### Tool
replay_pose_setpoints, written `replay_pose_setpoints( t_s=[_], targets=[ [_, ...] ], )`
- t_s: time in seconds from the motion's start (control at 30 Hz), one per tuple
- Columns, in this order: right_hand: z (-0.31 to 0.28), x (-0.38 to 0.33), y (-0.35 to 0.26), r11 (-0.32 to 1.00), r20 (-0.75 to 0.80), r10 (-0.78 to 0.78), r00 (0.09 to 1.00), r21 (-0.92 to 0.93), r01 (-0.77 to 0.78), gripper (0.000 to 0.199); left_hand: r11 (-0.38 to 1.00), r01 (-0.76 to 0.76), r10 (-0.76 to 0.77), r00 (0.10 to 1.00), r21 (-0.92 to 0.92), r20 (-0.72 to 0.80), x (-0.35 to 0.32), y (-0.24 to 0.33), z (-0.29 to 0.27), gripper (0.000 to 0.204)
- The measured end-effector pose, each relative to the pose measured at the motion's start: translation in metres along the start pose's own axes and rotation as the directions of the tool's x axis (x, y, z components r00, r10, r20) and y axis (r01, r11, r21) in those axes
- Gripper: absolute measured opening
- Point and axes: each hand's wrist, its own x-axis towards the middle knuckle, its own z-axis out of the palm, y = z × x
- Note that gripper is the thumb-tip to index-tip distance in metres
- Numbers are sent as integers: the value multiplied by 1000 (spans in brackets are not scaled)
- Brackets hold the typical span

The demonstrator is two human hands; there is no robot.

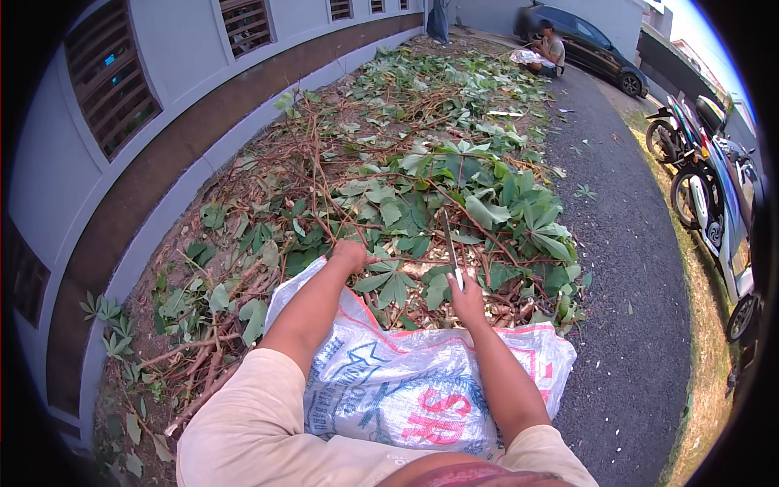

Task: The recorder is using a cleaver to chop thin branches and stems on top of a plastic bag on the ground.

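My right hand (pixel 468 302) is closed round a knife (pixel 451 250), blade long, thin, pointing away from me. My left hand (pixel 350 256) reaches into the heap of leaves (pixel 454 203) & reddish stems just ahead; can't tell its grip. Leaves are green, lobed, some wilted. White woven sack (pixel 406 381) lies across my lap, under both forearms. Wall (pixel 187 122) close on left; bare asphalt (pixel 633 268) w/ open room right of knife hand, motorbikes (pixel 714 203) beyond.
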Motion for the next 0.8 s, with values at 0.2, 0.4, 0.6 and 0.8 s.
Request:
replay_pose_setpoints(
  t_s=[0.2, 0.4, 0.6, 0.8],
  targets=[
    [0, -1, -2, 993, 36, 10, 999, -118, -6, 41, 1000, -1, 0, 1000, 11, 20, -11, 7, -12, 80],
    [14, 11, 44, 961, 212, 235, 948, -200, -193, 39, 999, -4, 4, 1000, -33, -9, 3, -2, 2, 86],
    [12, 13, 82, 962, 226, 113, 968, -269, -49, 41, 1000, -2, 2, 1000, 13, 1, -5, 21, -20, 101],
    [7, 5, 50, 978, 147, 156, 977, -163, -131, 42, 1000, 13, -14, 1000, -16, -19, -5, 13, -16, 105]
  ],
)
